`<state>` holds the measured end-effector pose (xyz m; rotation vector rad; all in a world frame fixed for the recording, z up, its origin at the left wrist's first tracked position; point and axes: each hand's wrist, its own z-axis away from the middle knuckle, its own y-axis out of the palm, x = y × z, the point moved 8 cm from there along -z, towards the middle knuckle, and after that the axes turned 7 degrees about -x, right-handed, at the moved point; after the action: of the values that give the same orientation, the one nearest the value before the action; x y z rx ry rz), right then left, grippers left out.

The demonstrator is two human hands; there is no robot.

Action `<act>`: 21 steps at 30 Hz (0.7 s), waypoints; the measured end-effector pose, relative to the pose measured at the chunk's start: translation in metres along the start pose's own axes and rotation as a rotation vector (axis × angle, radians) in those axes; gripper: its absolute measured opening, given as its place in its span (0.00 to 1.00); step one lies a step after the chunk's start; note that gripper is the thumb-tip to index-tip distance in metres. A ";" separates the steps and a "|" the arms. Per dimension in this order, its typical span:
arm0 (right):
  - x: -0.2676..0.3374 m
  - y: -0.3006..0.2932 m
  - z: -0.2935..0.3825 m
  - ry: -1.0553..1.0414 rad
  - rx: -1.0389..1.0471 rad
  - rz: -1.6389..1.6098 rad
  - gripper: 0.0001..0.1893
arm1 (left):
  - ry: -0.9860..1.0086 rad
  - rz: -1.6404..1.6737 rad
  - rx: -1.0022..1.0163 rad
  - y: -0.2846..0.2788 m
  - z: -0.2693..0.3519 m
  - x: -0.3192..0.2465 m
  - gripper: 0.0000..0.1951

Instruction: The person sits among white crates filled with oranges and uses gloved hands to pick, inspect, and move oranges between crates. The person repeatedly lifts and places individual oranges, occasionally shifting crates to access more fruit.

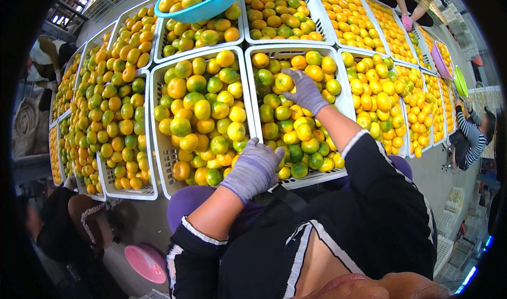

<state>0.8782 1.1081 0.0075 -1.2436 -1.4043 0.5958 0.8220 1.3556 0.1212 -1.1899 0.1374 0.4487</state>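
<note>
Both my hands wear thin purple-grey gloves. My right hand (304, 91) is over the white plastic crate (348, 85) in front of me, its fingers closed round the side of a yellow-orange citrus fruit (284, 82). My left hand (255, 168) hangs over the near end of the rim between this crate and the crate to its left (156, 140). The left fingers curl beside a yellowish fruit (282, 164) that they partly hide; whether they grip it cannot be told. Green, yellow and orange fruits fill both crates.
More fruit-filled crates (344, 53) stand in rows on both sides and beyond. A blue basin (202, 9) of fruit rests on a far crate. A pink basin (145, 263) is on the floor at lower left. Several people are around, one in a striped top (475, 140) at right.
</note>
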 end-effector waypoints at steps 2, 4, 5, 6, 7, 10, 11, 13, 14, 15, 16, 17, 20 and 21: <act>0.016 -0.024 0.007 -0.058 0.028 -0.027 0.42 | -0.015 -0.022 0.020 0.005 0.000 0.004 0.35; 0.015 -0.082 0.008 -0.125 0.006 0.030 0.39 | 0.003 -0.027 0.004 0.002 0.003 0.000 0.34; -0.023 -0.104 0.011 -0.034 -0.112 -0.158 0.35 | 0.015 -0.021 0.011 0.000 0.002 -0.003 0.34; -0.041 -0.137 0.008 0.057 -0.201 -0.020 0.33 | 0.005 -0.010 0.019 0.000 0.002 -0.002 0.34; -0.075 -0.168 0.014 0.126 -0.278 0.053 0.33 | 0.006 0.000 0.023 -0.001 0.002 -0.004 0.34; -0.164 -0.240 0.032 0.288 -0.199 0.507 0.34 | 0.015 -0.014 0.004 -0.003 0.000 -0.006 0.31; -0.200 -0.251 0.042 0.466 -0.044 0.628 0.33 | 0.018 -0.020 0.010 -0.003 -0.001 -0.007 0.31; -0.221 -0.251 0.048 0.589 0.155 0.717 0.33 | 0.017 -0.011 -0.005 0.001 -0.002 -0.004 0.30; -0.224 -0.246 0.045 0.572 0.170 0.790 0.31 | 0.018 -0.010 -0.003 0.003 -0.003 -0.003 0.30; -0.212 -0.234 0.034 0.547 0.187 0.854 0.30 | 0.009 -0.009 0.003 0.003 -0.002 -0.002 0.31; -0.187 -0.216 0.018 0.374 0.055 0.676 0.28 | 0.010 -0.009 -0.001 0.003 -0.002 -0.003 0.31; -0.156 -0.191 0.002 0.173 0.045 0.442 0.28 | 0.012 -0.009 -0.006 0.002 -0.003 -0.003 0.31; -0.076 -0.107 -0.019 0.201 0.309 0.294 0.34 | 0.001 -0.006 0.005 0.008 -0.002 0.003 0.32; -0.084 -0.085 -0.011 0.254 0.330 0.385 0.36 | 0.021 -0.009 0.005 0.006 -0.004 -0.001 0.33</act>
<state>0.8451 1.0017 0.0529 -1.2740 -0.8201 0.8608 0.8194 1.3535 0.1149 -1.1901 0.1513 0.4284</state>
